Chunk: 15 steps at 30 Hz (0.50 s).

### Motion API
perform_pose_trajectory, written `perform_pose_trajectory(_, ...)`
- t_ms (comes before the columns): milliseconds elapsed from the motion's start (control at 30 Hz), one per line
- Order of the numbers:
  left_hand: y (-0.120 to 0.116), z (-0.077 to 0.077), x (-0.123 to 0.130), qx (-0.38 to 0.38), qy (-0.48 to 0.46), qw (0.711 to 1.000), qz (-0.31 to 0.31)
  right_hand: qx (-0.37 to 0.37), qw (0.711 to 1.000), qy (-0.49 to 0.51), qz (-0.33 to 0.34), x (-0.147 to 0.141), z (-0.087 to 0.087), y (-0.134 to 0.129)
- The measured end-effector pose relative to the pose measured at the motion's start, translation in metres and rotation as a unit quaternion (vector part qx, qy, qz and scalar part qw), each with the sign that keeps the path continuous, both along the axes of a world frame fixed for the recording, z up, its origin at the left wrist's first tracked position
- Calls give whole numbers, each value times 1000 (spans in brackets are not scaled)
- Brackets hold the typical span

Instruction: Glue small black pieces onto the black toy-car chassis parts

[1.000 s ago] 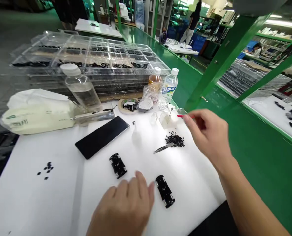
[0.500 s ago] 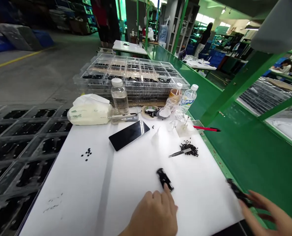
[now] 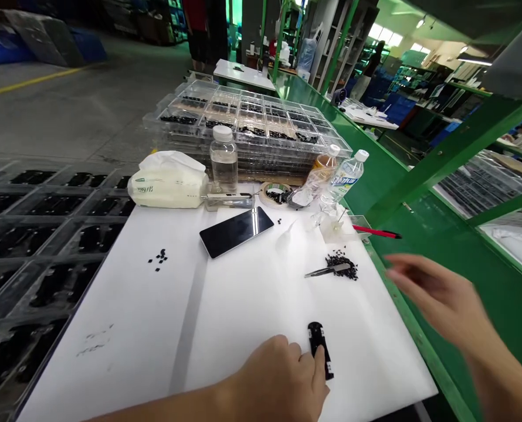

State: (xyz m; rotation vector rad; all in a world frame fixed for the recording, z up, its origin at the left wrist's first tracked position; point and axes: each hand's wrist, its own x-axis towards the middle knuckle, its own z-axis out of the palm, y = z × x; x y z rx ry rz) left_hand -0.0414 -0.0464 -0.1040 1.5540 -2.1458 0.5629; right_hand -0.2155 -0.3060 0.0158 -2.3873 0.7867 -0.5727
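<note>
My left hand reaches in from the bottom, its index fingertip resting on a small, long black plastic part that lies on the white table sheet. Its other fingers are curled; the thumb is mostly hidden. The part carries small light patches near its ends. At the right, beyond the table's edge, my right hand is raised and blurred, with thumb and fingers slightly apart and nothing visible between them. Grey tweezers lie across a pile of tiny black pieces on the sheet.
A phone, a tissue pack, a clear bottle, a tape roll and a red pen lie or stand around. Stacked clear trays rise behind. More trays are at left; a green frame borders the right.
My right hand has moved up and no longer shows the black part it held. The black part under my left index finger has shifted right and nearer, turning more upright in view. The camera view shifted slightly.
</note>
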Motion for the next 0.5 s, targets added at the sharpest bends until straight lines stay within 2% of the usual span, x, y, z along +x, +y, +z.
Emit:
perform_pose_trajectory(67, 0, -3, 0, 2, 11, 1000, -11, 48, 993, 38, 103, 76, 1, -9)
perform_pose_trajectory(133, 0, -5, 1, 3, 23, 1000, -15, 84, 973, 75, 201, 148, -2, -15)
perform_pose_trajectory(200, 0, -6, 1, 5, 33, 999, -14, 93, 955, 92, 268, 200, -5, -16)
perform_pose_trajectory(233, 0, -6, 2, 7, 37, 999, -14, 94, 949, 85, 290, 214, -6, -16)
perform_pose_trajectory(267, 1, -5, 2, 11, 40, 999, -13, 94, 945, 71, 306, 218, -6, -15)
perform_pose_trajectory(333, 1, 0, 3, 23, 43, 999, -13, 110, 941, -2, 319, 203, -1, -14)
perform_pose_trajectory(433, 2, 9, 4, 52, 44, 998, -17, 182, 920, -186, 294, 134, 9, -11)
perform_pose_trajectory(500, 3, 15, 5, 75, 49, 996, -23, 255, 899, -246, 258, 79, 8, -4)
